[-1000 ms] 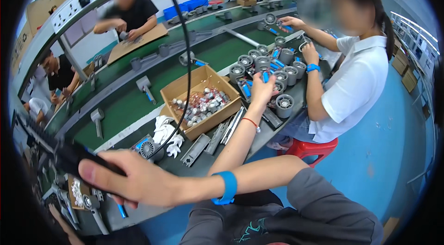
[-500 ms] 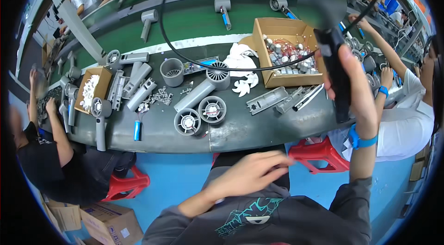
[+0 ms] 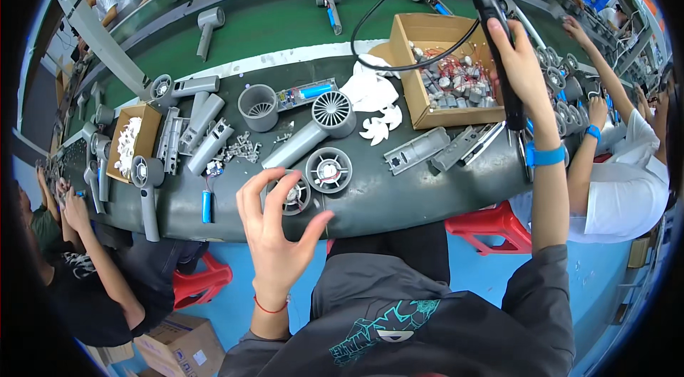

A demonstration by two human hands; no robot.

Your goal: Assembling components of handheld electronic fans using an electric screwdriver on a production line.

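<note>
My right hand [image 3: 524, 64] is wrapped around a black corded electric screwdriver [image 3: 504, 71], held upright beside the cardboard box of motors [image 3: 420, 118]. Its tip is hard to make out. Over the near edge of the bench, my left hand [image 3: 274, 238] has its thumb and fingers spread in a curve. Its fingertips overlap a grey round fan housing [image 3: 298, 200]; whether they touch it I cannot tell. A second round housing [image 3: 328, 170] with a motor inside lies right beside it. Behind them rests a grey fan body [image 3: 299, 143] with a slatted round head.
White fan blades [image 3: 382, 125] and grey half shells [image 3: 417, 152] lie mid-bench. To the left are small metal parts [image 3: 241, 148], a blue battery [image 3: 206, 206] and a box of white parts [image 3: 146, 138]. A green conveyor [image 3: 271, 28] runs behind. Co-workers sit on both sides.
My left hand has risen from my lap to the round housings, its fingers spreading. My right hand has moved up and away with the screwdriver, and the cable loop has shifted right.
</note>
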